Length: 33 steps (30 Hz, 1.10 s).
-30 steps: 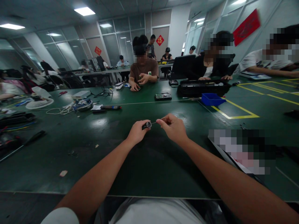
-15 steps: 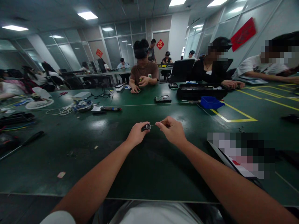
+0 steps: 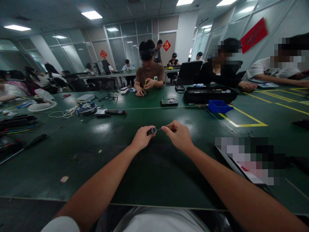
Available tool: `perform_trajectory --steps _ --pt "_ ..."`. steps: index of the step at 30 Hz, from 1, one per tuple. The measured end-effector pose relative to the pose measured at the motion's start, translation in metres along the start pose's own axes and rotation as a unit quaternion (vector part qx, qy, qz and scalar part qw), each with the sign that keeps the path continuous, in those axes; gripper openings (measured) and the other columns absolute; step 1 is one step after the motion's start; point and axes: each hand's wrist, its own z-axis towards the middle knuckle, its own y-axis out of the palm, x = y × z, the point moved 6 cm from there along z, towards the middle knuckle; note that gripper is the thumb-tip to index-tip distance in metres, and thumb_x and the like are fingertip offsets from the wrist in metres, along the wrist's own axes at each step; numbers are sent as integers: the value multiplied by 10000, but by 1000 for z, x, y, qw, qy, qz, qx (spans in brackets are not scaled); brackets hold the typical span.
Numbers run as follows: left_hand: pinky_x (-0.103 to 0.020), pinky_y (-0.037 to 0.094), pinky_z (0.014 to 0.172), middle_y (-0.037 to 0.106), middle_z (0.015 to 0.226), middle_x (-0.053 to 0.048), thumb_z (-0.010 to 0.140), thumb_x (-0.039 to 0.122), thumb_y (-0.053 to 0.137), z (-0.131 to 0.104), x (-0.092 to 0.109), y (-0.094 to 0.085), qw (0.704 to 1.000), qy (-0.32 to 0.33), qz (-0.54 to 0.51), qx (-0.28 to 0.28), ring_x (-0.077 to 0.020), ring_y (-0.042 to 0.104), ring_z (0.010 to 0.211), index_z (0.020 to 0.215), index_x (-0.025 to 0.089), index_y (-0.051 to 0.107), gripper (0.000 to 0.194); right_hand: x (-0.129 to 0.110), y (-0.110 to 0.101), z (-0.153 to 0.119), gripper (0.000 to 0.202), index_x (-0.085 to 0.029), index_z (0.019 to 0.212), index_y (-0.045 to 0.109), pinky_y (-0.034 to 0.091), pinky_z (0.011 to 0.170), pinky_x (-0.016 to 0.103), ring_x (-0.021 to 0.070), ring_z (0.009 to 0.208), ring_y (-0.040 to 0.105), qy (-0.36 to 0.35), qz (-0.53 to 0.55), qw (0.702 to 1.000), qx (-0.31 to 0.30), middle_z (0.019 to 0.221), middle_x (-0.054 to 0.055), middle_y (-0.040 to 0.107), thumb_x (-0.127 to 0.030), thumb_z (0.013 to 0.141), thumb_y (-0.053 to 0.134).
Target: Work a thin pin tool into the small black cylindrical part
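The cylinder (image 3: 152, 130) is black with a silvery rim; the screwdriver (image 3: 170, 127) has an amber-brown handle. Yellow lines (image 3: 252, 125) pattern the dark green tabletop (image 3: 159, 174). The bin (image 3: 219, 106) is blue.

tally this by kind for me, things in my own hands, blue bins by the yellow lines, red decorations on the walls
Held things: 2, dark cylinder in the left hand, thin-shafted tool in the right hand
Blue bin: 1
Red wall decorations: 3
Total: 6

L hand (image 3: 140, 138) w/ blk cylinder (image 3: 152, 130); R hand (image 3: 180, 133) w/ tool (image 3: 171, 127) (thin shaft).
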Motion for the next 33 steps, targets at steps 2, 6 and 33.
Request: perform_trajectory --steps 2,6,33 --pt "-398 447 1007 700 1199 -51 851 206 704 0 1 -1 1000 -4 1 1 -239 612 1114 1240 245 673 392 -1 -1 0 309 -228 754 603 394 544 295 165 560 581 -1 -4 1000 2 632 6 662 -517 848 658" --pt "-390 457 983 704 1176 -50 849 203 703 0 4 -1 1000 1 1 1 -235 619 1089 1236 244 671 390 -2 0 0 214 -222 909 618 422 581 304 173 589 604 -5 19 1000 -2 661 2 659 -432 907 577" --pt "-383 455 981 713 1125 -48 843 211 710 0 12 -7 1000 6 -1 8 -228 629 1056 1227 242 675 387 21 5 6 292 -238 1056 602 497 658 331 193 724 622 47 130 989 42 843 33 668 -465 947 455"
